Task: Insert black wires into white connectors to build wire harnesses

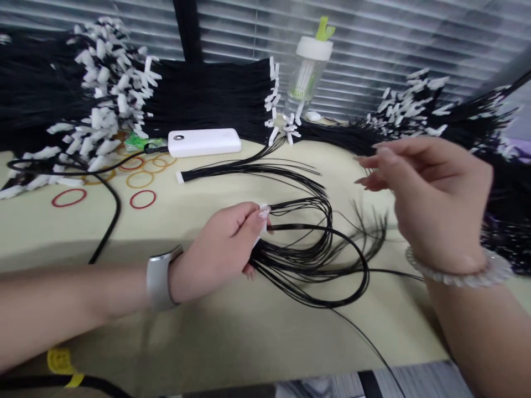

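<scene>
My left hand [226,243] is closed on a wire harness [315,265] of thin black wires, with the thumb pressed on its white connector [264,213]. The wires loop out to the right and bend back, and their loose ends fan out blurred toward my right hand. My right hand [440,193] is raised above the table on the right, thumb and forefinger pinched together; anything between them is too small to make out. Behind the held harness lies another black wire bundle [249,167] with a white connector at its left end.
A white power bank [204,142] with a black cable sits at the back. Red and yellow rubber bands [143,199] lie to its left. Stacked black wires [211,94] with white connectors line the back, beside a clear bottle [307,77]. More harnesses [423,105] are heaped at right.
</scene>
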Action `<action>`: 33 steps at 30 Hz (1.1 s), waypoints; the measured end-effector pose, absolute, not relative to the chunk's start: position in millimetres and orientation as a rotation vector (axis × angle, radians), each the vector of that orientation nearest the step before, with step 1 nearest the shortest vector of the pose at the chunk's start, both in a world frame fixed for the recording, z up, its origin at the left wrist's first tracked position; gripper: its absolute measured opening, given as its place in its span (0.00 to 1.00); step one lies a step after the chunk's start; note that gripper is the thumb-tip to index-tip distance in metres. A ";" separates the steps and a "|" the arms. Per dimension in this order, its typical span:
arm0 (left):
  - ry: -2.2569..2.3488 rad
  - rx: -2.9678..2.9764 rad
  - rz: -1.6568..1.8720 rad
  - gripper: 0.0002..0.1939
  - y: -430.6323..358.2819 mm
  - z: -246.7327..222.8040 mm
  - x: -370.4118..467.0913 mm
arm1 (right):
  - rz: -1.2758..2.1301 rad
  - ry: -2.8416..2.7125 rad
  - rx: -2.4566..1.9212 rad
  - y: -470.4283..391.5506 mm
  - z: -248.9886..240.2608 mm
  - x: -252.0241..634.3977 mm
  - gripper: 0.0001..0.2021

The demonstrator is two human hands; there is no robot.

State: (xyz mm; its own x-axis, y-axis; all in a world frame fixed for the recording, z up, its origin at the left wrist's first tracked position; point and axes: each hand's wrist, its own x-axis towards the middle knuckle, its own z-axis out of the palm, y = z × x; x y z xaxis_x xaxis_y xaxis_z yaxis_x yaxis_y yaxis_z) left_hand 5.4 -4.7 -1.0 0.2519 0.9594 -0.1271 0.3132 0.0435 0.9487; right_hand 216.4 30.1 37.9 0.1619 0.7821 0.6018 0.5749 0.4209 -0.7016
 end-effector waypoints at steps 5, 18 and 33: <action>1.264 1.430 0.808 0.19 0.0 0.0 3.8 | 0.371 -1.884 -1.518 26.3 42.1 227.7 0.09; 1.281 1.383 0.844 0.18 4.6 -3.0 3.4 | 0.225 -2.364 -1.788 34.8 39.7 243.3 0.05; 1.342 1.380 0.835 0.19 3.1 -1.7 4.7 | 0.896 -1.232 -0.920 23.3 62.0 233.4 0.23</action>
